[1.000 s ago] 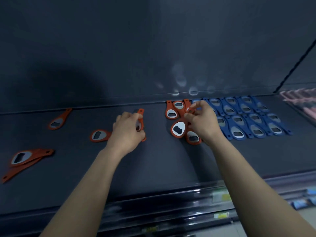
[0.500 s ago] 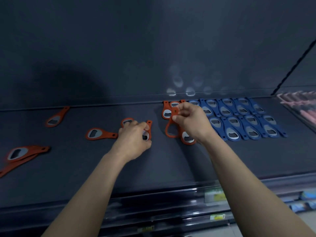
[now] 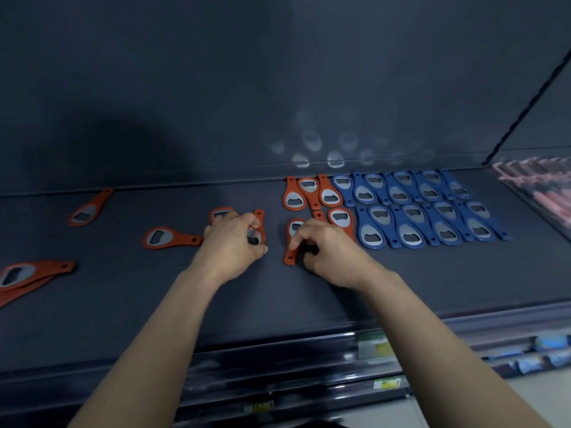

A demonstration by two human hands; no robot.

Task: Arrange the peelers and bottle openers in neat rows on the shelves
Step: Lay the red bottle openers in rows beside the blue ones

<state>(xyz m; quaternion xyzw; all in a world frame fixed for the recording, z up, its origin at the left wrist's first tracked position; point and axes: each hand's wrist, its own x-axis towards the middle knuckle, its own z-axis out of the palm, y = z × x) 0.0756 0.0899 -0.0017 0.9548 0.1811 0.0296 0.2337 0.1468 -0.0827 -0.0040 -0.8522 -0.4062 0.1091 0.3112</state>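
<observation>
From the head camera, the right hand (image 3: 330, 251) is curling its fingers down and pinching an orange opener (image 3: 292, 251) near its handle end. It is lying on the shelf (image 3: 309, 298) with its head pointing back, and my guess is it is being lined up as the next piece of the front orange row. That row is building leftward from the placed orange opener (image 3: 341, 218) sitting just beside the blue openers (image 3: 423, 208), which are lying in two tidy rows, heads alternating so they nest closely.

The left hand (image 3: 230, 242) is gripping a second orange opener (image 3: 259, 230), thumb and forefinger closed round its head, apparently holding it ready as the following piece. Another one (image 3: 220, 213) is peeking out behind the knuckles.

Behind, the back orange row (image 3: 312, 193) is showing three. Loose ones are waiting to the left, (image 3: 168, 237) and (image 3: 89, 210), plus a small stack (image 3: 24, 276).

The pink items (image 3: 540, 186) at far right are blurred (possibly peelers, I cannot tell). The shelf-edge labels (image 3: 375, 345) are showing green and yellow, but nothing is readable.
</observation>
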